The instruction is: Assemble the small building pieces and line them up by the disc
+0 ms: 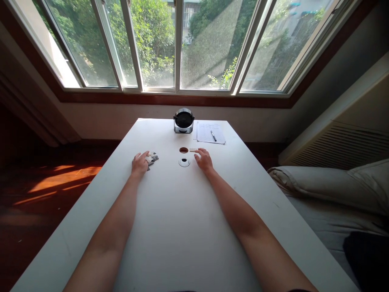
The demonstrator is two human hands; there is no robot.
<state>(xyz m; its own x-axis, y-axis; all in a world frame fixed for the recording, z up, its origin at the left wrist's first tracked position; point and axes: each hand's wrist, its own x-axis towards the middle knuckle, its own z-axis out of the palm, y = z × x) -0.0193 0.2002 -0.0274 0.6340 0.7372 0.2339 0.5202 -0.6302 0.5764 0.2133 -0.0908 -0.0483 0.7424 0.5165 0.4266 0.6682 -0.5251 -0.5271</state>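
At the left of the white table, my left hand (140, 163) lies beside a small heap of dark and pale pieces (152, 158), its fingers apart and the fingertips at the heap's edge. What exactly the pieces are is too small to make out. Farther right, my right hand (204, 160) rests with spread, slightly bent fingers near a small pale strip with rows of dark dots (192, 150). Part of that strip is hidden behind the hand. Neither hand visibly holds anything.
A round hole (183, 150) pierces the white table (182, 227), with a round cap (184, 162) just nearer to me. Toward the window stand a round black device on a stand (184, 120) and papers (206, 132) with a pen (213, 136). A sofa (322, 182) flanks the right side.
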